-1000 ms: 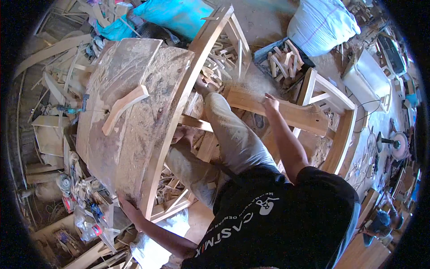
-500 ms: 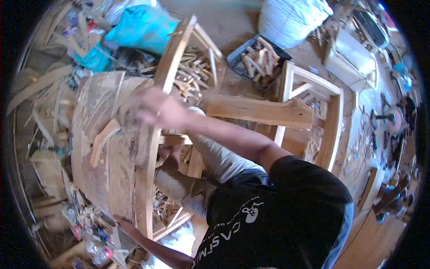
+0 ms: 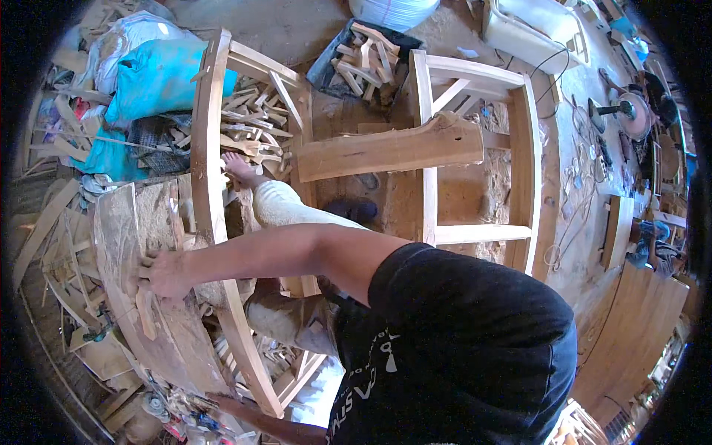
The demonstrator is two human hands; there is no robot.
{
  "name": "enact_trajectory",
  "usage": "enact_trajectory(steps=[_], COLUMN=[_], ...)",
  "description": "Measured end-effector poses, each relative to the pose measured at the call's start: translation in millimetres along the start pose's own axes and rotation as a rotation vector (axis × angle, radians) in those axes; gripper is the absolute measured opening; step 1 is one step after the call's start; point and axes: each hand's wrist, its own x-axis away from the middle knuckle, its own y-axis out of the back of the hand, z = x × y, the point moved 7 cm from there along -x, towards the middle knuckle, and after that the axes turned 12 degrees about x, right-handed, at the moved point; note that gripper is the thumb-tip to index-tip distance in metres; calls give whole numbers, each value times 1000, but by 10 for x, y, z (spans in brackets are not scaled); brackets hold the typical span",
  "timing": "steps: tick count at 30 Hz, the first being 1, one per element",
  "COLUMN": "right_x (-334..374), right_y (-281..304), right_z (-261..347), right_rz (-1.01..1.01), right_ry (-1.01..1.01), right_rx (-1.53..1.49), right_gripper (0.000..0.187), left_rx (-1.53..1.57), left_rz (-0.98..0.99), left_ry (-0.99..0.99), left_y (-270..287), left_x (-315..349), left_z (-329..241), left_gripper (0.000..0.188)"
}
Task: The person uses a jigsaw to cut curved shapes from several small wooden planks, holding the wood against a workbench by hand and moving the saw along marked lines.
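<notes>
My right hand [image 3: 166, 276] lies on a dusty wooden board [image 3: 120, 245], its fingers stretched out and apart. It covers the upper end of a small curved piece of wood [image 3: 146, 313], whose lower end shows below the palm. Whether the fingers press on that piece, I cannot tell. At the board's near lower edge is my left hand [image 3: 221, 403], beside a cluttered heap; its fingers are hardly visible. Between my body and the board stands a pale wooden frame [image 3: 210, 141], and my right forearm reaches across it.
A thick plank [image 3: 393, 154] spans from this frame to a second wooden frame [image 3: 534, 178]. Wood offcuts [image 3: 252, 122] lie piled on the floor, with more in a dark crate [image 3: 326, 70]. Behind are a turquoise sack [image 3: 159, 81], a white bin [image 3: 519, 30] and a pedestal fan [image 3: 630, 111].
My right hand, blurred above the board's far part before, has come down over the curved wood piece. My left hand stays near the board's lower edge. The whole view has shifted.
</notes>
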Motion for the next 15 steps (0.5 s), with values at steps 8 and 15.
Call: enact_trajectory(steps=[8,15], right_x=[537,3906], right_y=[878,3004], right_z=[-943,-3134], right_rz=[-60,260], right_ry=[-297,-1287], right_rx=[-168,-181], right_gripper=[20,47], left_rx=[-15,-28], left_rz=[-42,-36], left_ry=[33,26], left_y=[186,92], left_x=[149,143], left_z=[95,-132], left_gripper=[77,77])
